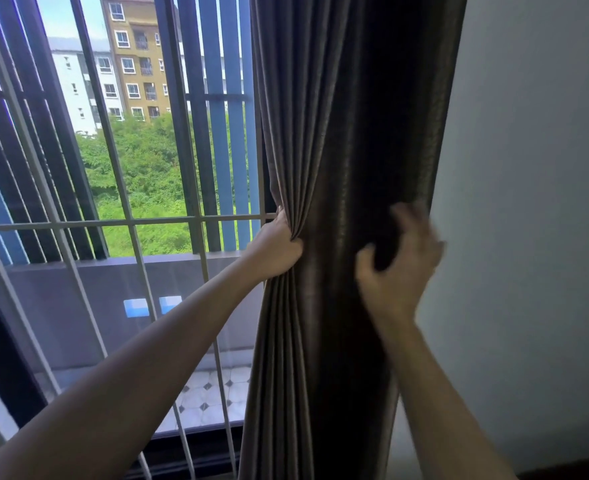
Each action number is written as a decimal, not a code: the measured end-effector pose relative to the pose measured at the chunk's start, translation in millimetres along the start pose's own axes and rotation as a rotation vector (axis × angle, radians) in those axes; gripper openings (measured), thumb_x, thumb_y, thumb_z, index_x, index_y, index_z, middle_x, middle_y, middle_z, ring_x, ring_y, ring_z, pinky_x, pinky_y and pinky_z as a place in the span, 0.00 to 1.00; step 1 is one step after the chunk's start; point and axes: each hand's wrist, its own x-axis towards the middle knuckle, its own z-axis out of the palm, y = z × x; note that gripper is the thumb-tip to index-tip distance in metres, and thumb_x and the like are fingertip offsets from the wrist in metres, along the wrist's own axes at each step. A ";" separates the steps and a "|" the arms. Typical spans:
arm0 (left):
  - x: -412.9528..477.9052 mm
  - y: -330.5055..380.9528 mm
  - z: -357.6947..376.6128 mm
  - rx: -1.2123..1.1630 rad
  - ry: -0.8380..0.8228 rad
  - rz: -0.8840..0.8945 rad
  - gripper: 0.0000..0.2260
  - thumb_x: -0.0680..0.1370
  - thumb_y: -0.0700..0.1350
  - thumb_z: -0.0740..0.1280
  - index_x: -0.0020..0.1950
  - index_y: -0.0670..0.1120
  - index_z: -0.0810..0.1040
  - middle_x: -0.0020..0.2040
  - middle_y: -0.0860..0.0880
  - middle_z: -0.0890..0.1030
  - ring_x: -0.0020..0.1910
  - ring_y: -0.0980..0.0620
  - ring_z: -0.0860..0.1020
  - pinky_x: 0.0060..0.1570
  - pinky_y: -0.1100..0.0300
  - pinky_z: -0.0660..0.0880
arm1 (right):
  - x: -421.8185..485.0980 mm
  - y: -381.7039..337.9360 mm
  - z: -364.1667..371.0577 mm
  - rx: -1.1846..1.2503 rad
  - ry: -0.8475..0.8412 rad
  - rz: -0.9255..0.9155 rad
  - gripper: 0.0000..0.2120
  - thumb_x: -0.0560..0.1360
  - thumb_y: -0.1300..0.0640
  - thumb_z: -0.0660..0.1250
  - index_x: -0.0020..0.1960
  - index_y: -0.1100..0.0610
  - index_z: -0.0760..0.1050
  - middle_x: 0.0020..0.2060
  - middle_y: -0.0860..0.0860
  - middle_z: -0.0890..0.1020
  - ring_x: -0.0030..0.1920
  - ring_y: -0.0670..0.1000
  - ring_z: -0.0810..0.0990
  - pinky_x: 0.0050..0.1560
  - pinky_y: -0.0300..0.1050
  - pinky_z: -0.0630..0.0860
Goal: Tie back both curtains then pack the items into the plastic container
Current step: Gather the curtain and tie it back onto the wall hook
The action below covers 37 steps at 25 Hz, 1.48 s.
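Curtain [348, 133] gathered, untied: left hand [279, 245] clamps its 9 o'clock edge, right hand [400, 261] curls round 3 o'clock side; packing remains

Curtain [348, 133]: top and hem cut off by the picture's upper and lower edges. Left hand [275, 251]: fingertips buried in the gathered folds. Right hand [400, 261]: motion-blurred, fingers [409, 220] smeared against the curtain's right side; grip cannot be told. Forearms [147, 358] cut off at the bottom edge.
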 end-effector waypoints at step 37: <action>-18.5 17.0 7.2 -0.130 -0.047 0.081 0.06 0.73 0.37 0.62 0.49 0.42 0.74 0.41 0.46 0.77 0.40 0.51 0.76 0.36 0.63 0.72 | -14.6 29.0 65.8 0.766 -0.911 0.729 0.22 0.79 0.40 0.51 0.59 0.52 0.76 0.46 0.50 0.79 0.46 0.49 0.78 0.50 0.43 0.76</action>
